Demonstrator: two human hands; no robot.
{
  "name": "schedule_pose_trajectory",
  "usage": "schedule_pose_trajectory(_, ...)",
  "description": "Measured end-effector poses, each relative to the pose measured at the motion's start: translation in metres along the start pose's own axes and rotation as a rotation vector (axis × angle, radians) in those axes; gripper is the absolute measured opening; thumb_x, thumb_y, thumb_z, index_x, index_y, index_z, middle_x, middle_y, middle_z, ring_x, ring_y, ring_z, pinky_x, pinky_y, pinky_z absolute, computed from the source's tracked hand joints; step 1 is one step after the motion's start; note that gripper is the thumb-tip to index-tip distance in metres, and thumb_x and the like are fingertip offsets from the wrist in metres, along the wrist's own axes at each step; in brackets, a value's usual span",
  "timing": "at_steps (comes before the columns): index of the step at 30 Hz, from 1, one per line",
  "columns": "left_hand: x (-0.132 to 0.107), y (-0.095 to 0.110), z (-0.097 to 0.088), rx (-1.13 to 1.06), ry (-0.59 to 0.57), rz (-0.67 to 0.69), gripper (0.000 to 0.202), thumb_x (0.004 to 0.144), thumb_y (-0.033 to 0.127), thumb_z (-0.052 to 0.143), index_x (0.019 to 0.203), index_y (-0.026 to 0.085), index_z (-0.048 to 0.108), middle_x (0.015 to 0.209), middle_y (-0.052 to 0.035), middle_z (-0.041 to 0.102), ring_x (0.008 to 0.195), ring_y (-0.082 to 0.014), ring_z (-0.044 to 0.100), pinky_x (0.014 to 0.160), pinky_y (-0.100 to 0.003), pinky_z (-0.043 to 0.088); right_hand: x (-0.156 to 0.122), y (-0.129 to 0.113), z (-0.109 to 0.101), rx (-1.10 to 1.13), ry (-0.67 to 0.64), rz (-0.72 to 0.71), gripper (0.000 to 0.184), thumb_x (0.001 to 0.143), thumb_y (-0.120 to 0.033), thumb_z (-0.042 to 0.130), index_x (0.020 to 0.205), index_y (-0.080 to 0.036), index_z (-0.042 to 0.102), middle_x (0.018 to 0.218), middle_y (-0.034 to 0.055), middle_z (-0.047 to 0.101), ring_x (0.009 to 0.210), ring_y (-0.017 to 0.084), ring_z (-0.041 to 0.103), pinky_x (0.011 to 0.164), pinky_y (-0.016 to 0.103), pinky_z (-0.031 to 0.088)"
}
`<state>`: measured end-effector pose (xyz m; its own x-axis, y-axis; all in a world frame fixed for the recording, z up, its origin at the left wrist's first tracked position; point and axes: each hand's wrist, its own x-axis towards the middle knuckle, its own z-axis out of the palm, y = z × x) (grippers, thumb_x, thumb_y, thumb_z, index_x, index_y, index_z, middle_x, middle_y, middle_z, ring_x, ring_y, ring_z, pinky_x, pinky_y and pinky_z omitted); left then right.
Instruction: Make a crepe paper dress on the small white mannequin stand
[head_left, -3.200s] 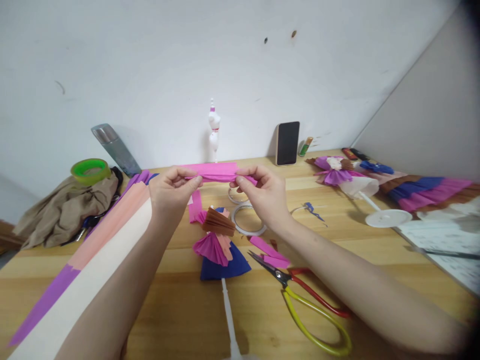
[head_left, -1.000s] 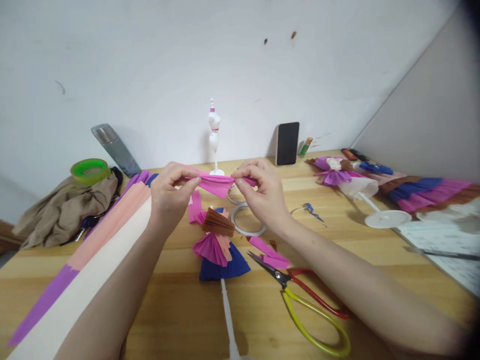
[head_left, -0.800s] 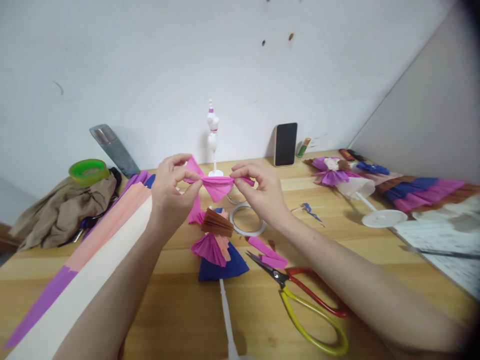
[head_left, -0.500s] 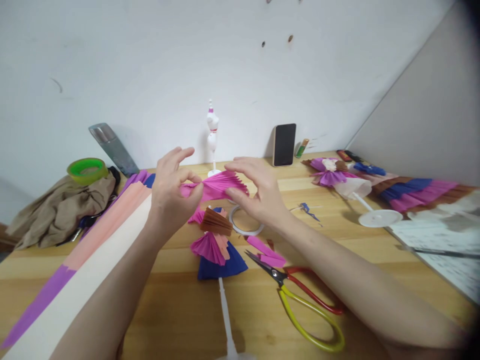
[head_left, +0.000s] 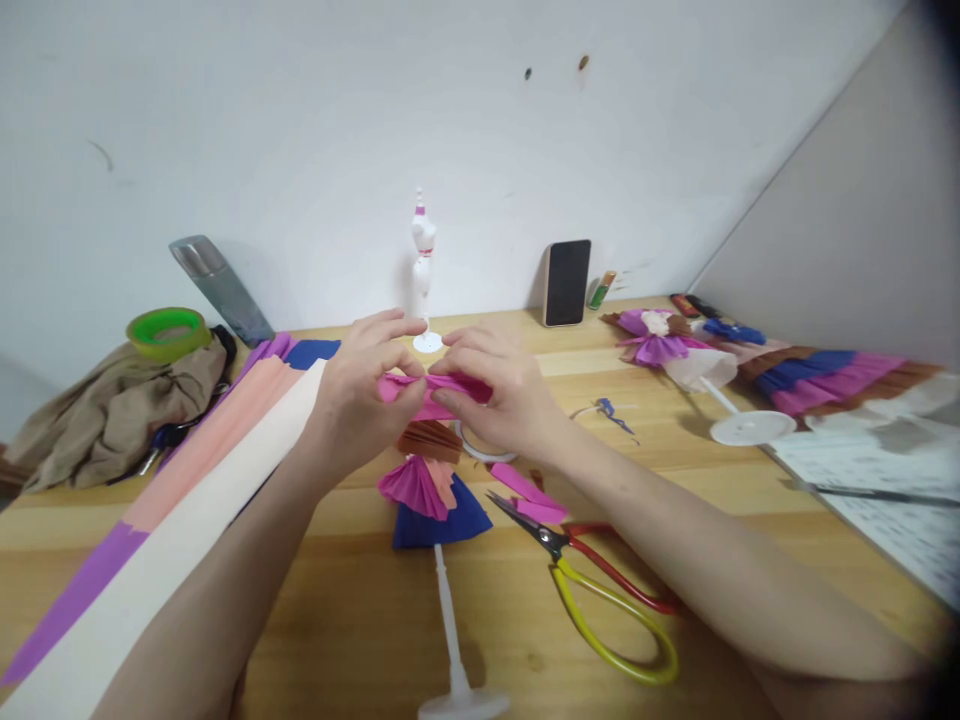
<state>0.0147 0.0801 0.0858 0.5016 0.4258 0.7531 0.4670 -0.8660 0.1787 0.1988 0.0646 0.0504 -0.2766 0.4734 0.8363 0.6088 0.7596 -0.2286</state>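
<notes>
A strip of pink pleated crepe paper point(head_left: 435, 405) stretches between my two hands above the middle of the table. My left hand point(head_left: 375, 375) pinches its left part between thumb and forefinger. On the other end, my right hand point(head_left: 499, 385) closes over the paper, hiding much of the pleats. Just below lies a small mannequin on a white stand point(head_left: 448, 620), dressed in a blue paper skirt point(head_left: 442, 515), a magenta pleated piece point(head_left: 416, 487) and a brown pleated piece point(head_left: 427, 440). A roll of white tape point(head_left: 484, 452) is partly covered by my right hand.
Scissors point(head_left: 555, 545) with red and yellow handles lie under my right forearm, beside pink paper scraps point(head_left: 529, 495). A bare mannequin point(head_left: 424, 260) and a phone point(head_left: 568, 283) stand at the wall. Crepe paper strips point(head_left: 217, 440) lie left; another dressed mannequin point(head_left: 701, 370) lies right.
My right hand has moved in toward the left and closed over the fanned pleats. The pink paper is now bunched between both hands, which sit closer together. The view has shifted slightly.
</notes>
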Motion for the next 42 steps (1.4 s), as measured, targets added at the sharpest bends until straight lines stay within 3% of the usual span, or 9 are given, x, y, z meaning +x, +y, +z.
schedule_pose_trajectory(3, 0.0, -0.003, -0.001, -0.052, -0.006, -0.038, 0.014, 0.078, 0.01, 0.06, 0.067, 0.02, 0.058, 0.11, -0.0088, 0.073, 0.119, -0.0254, 0.062, 0.1, -0.045, 0.051, 0.001, 0.0, -0.002, 0.006, -0.019, -0.006, 0.013, 0.088, -0.02, 0.058, 0.076, -0.021, 0.062, 0.078, 0.0048, 0.067, 0.088, 0.023, 0.063, 0.083, 0.043, 0.047)
schedule_pose_trajectory(10, 0.002, -0.008, -0.004, -0.135, -0.009, -0.107, 0.013, 0.076, 0.011, 0.061, 0.067, 0.02, 0.059, 0.103, -0.0067, 0.076, 0.111, -0.024, 0.066, 0.096, -0.042, 0.053, 0.0, 0.005, -0.006, 0.067, -0.041, 0.065, 0.005, 0.083, -0.017, 0.063, 0.086, -0.017, 0.067, 0.08, 0.0063, 0.069, 0.078, 0.021, 0.063, 0.075, 0.037, 0.047)
schedule_pose_trajectory(16, 0.002, -0.005, -0.003, -0.136, -0.015, -0.12, 0.013, 0.076, 0.012, 0.059, 0.067, 0.021, 0.057, 0.098, -0.006, 0.076, 0.104, -0.0226, 0.069, 0.092, -0.04, 0.055, -0.001, 0.004, -0.005, 0.002, -0.049, 0.06, 0.022, 0.084, -0.03, 0.066, 0.101, -0.017, 0.066, 0.084, 0.007, 0.068, 0.079, 0.022, 0.061, 0.078, 0.039, 0.046)
schedule_pose_trajectory(22, 0.0, -0.003, 0.001, -0.107, -0.079, -0.018, 0.013, 0.079, 0.014, 0.06, 0.068, 0.021, 0.059, 0.101, -0.0071, 0.075, 0.105, -0.0209, 0.068, 0.095, -0.04, 0.054, 0.0, -0.003, -0.004, -0.076, -0.131, 0.026, 0.007, 0.084, -0.026, 0.059, 0.082, -0.022, 0.065, 0.081, 0.0055, 0.069, 0.087, 0.024, 0.062, 0.085, 0.045, 0.042)
schedule_pose_trajectory(26, -0.001, -0.003, -0.001, -0.125, -0.124, -0.021, 0.012, 0.08, 0.016, 0.061, 0.069, 0.021, 0.061, 0.103, -0.0079, 0.075, 0.108, -0.0216, 0.067, 0.095, -0.039, 0.054, 0.001, -0.004, -0.004, -0.047, -0.135, 0.041, 0.016, 0.085, -0.019, 0.054, 0.072, -0.022, 0.062, 0.075, 0.0036, 0.068, 0.082, 0.022, 0.063, 0.083, 0.043, 0.042)
schedule_pose_trajectory(36, 0.004, -0.02, -0.012, -0.274, -0.106, -0.277, 0.007, 0.072, 0.018, 0.066, 0.065, 0.021, 0.065, 0.095, -0.0063, 0.077, 0.104, -0.0254, 0.069, 0.095, -0.042, 0.053, -0.001, 0.007, -0.006, -0.044, -0.141, 0.041, 0.015, 0.087, -0.017, 0.055, 0.075, -0.02, 0.064, 0.076, 0.0043, 0.071, 0.076, 0.02, 0.063, 0.083, 0.041, 0.043)
schedule_pose_trajectory(42, 0.005, -0.029, -0.016, -0.411, -0.075, -0.424, 0.006, 0.066, 0.024, 0.071, 0.064, 0.02, 0.068, 0.094, -0.0084, 0.077, 0.105, -0.0285, 0.068, 0.1, -0.048, 0.049, -0.003, 0.012, -0.006, -0.118, -0.157, -0.007, 0.019, 0.09, -0.019, 0.052, 0.077, -0.021, 0.066, 0.075, 0.003, 0.07, 0.075, 0.018, 0.063, 0.098, 0.047, 0.037)
